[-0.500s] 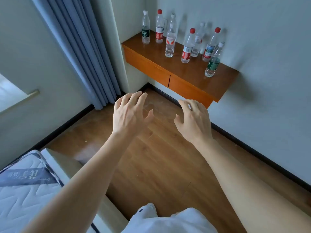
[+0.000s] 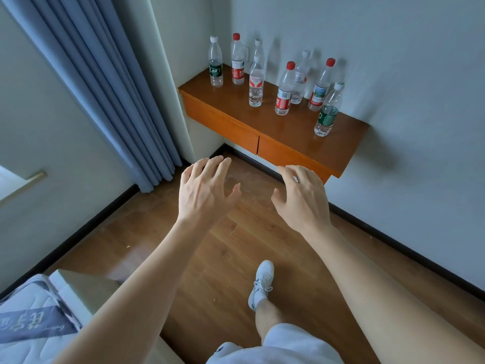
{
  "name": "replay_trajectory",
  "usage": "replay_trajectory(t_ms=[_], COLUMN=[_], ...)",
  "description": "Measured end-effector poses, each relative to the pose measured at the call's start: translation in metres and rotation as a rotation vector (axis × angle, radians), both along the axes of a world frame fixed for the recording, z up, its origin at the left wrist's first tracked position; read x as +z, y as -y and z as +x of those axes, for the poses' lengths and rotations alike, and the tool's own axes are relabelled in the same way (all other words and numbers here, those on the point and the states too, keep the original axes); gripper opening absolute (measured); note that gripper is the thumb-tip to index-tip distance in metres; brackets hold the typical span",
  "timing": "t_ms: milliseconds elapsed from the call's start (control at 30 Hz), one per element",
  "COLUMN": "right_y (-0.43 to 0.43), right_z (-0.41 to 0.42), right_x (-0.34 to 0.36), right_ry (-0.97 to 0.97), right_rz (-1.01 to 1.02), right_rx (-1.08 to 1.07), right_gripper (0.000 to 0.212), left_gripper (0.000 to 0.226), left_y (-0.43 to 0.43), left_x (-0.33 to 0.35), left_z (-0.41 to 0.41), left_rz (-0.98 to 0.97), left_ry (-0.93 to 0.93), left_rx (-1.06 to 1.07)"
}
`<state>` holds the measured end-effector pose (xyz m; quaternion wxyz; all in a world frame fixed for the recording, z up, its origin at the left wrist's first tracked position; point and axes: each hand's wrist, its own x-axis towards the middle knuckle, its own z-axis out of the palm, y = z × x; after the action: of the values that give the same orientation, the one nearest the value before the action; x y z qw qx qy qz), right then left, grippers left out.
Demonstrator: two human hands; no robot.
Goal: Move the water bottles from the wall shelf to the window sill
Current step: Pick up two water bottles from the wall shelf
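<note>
- Left hand and right hand: both empty, fingers apart and loosely bent, held over the floor just short of the shelf front edge.
- Eight bottles upright on the shelf, spread from the left back corner to near the right end; none on the sill, the ledge at far left beyond the curtain.
- Step in hand, by the look of it: reaching for a first pair, one per hand.
- Start with the front ones: green bottle nearest the right end for the right hand, red-and-white bottle near the middle for the left. Saves reaching over caps.
- Wrap fingers round the body at the label, not the cap. Thin plastic, likely to dent: hold firm, no hard squeeze.
- Seemingly little water in several: light, easy to tip with a stray knuckle.
- Lift straight up before swinging away. Watch the red-cap bottle, just beside a clear one behind it.
- Leave those at the back for later trips.
- On the turn left, keep clear of the curtain folds. Set down upright, well in from the sill edge.
</note>
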<state>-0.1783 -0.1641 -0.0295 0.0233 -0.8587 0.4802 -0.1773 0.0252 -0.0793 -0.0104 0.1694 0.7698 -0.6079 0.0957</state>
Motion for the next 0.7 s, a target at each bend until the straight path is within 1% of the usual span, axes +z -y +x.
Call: replay_trajectory(t_ms=[167,500,700], right_y=[0.063,0.228,0.299], right_z=[0.002,-0.011,-0.017], right_x=[-0.010,-0.012,-0.007], right_ry=[0.006,0.030,0.061], right_rz=[0.011,0.032,0.020], right_rx=[-0.030,-0.112,-0.191], right_gripper=[0.052,0.054,0.052], left_gripper=[0.056,0.058,0.062], left_y=[0.069,0.246,0.326], left_x=[-0.008,-0.008,-0.005], left_z=[0.006,-0.003,-0.008], left_rz=[0.027,0.105,0.153], left_ry=[-0.020,-0.046,-0.061], left_rx=[-0.020,-0.050,-0.071])
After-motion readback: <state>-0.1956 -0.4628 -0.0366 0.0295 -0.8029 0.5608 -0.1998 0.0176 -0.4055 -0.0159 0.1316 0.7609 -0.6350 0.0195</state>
